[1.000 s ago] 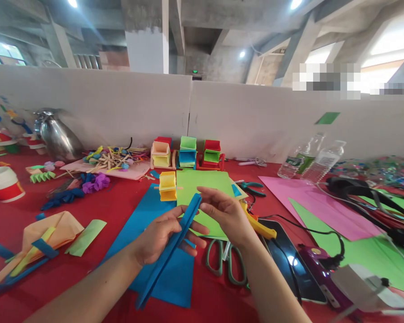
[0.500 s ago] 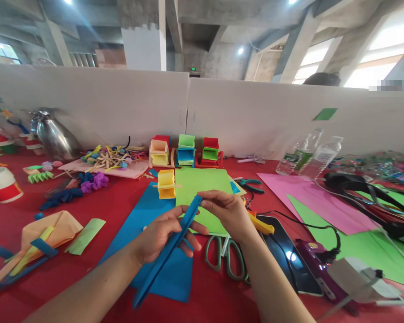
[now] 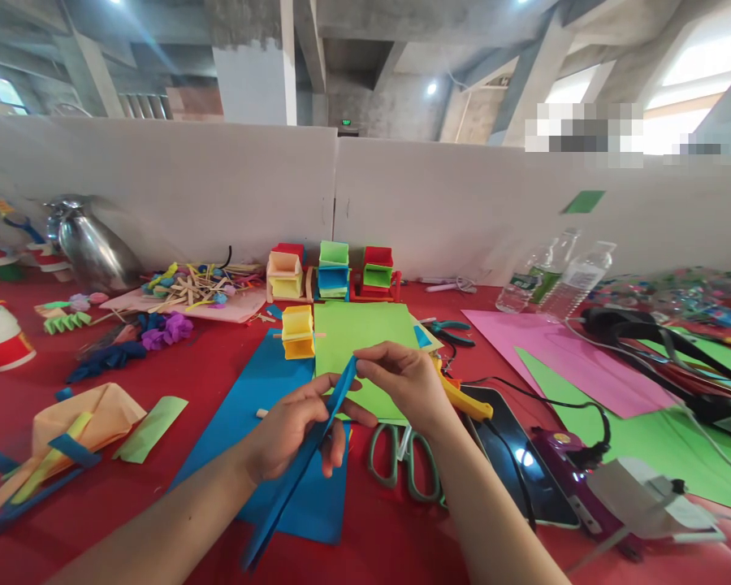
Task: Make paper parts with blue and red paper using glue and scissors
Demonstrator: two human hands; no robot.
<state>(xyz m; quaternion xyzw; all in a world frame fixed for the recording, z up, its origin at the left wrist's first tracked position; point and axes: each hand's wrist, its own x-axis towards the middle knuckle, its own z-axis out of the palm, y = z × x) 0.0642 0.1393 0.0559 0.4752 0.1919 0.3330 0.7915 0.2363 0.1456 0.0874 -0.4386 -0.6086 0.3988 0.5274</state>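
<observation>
A long, narrow folded strip of blue paper (image 3: 304, 461) slants between my hands, its lower end pointing toward me. My left hand (image 3: 296, 426) holds the strip near its middle, with the fingers behind it and partly spread. At the upper end, the thumb and fingertips of my right hand (image 3: 399, 382) pinch the strip. Beneath lie a blue sheet (image 3: 219, 435) and a bright green sheet (image 3: 362, 337). Green-handled scissors (image 3: 405, 463) rest just below my right hand, blades hidden under the green sheet. A yellow folded paper box shape (image 3: 297, 331) stands beyond my left hand.
Several coloured paper box models (image 3: 334, 272) line the white partition (image 3: 219, 195). A yellow-handled tool (image 3: 466, 400), a black tablet (image 3: 524, 463) and a purple power strip (image 3: 564, 463) lie right. Bottles (image 3: 576, 280), a steel jug (image 3: 94, 244) and a paper cup (image 3: 0, 337) stand farther out.
The blue strip has turned slightly, showing a thinner edge near its top. Both hands keep nearly the same hold. The whole view has shifted a little.
</observation>
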